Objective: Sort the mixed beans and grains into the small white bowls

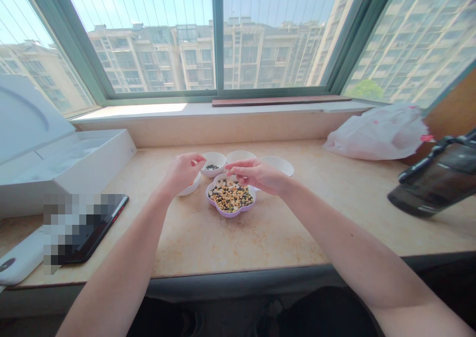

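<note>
A lilac flower-shaped bowl [231,214] on the counter holds a mix of yellow, black and green beans with some pale flat pieces. My right hand [258,174] is over its back edge, fingertips drawn together and pointing left; anything between them is too small to make out. Behind and to the left, my left hand [185,170] is pinched beside a white bowl [219,170] with black beans in its bottom. Below that hand, another white bowl [191,190] is partly covered, a bit of orange-red showing inside. Two more white bowls, a middle one [241,154] and a right one [284,166], stand behind my right hand.
An open white box [92,161] stands at the left, with a black phone [100,233] and a white device [22,257] in front. At the right are a tied plastic bag [375,133] and a dark bottle [435,178]. A window runs along the back.
</note>
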Demonstrator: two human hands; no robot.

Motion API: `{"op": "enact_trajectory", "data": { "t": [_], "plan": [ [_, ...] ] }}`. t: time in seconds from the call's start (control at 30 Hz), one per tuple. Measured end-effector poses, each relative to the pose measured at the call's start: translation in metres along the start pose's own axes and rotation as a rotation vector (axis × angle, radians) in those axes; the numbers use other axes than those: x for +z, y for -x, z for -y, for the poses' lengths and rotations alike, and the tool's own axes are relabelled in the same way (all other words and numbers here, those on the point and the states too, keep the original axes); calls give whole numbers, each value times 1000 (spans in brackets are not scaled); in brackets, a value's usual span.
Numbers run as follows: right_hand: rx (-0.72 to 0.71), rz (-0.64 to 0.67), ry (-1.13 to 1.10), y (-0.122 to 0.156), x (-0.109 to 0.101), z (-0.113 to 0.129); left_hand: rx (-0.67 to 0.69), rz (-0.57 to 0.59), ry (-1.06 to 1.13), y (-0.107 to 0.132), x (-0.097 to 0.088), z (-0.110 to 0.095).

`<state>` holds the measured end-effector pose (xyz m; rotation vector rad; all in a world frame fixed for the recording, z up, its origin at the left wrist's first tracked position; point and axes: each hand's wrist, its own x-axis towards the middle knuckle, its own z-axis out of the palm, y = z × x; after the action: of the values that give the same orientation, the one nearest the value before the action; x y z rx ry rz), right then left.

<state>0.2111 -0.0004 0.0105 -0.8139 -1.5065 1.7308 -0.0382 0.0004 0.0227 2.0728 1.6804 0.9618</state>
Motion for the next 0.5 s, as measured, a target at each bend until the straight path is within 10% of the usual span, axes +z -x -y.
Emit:
{"op": "enact_trajectory", "data": {
  "t": [0.5],
  "plan": [
    [-34,1,21,1,9,0,620,-80,211,17,41,-21]
  ]
}}
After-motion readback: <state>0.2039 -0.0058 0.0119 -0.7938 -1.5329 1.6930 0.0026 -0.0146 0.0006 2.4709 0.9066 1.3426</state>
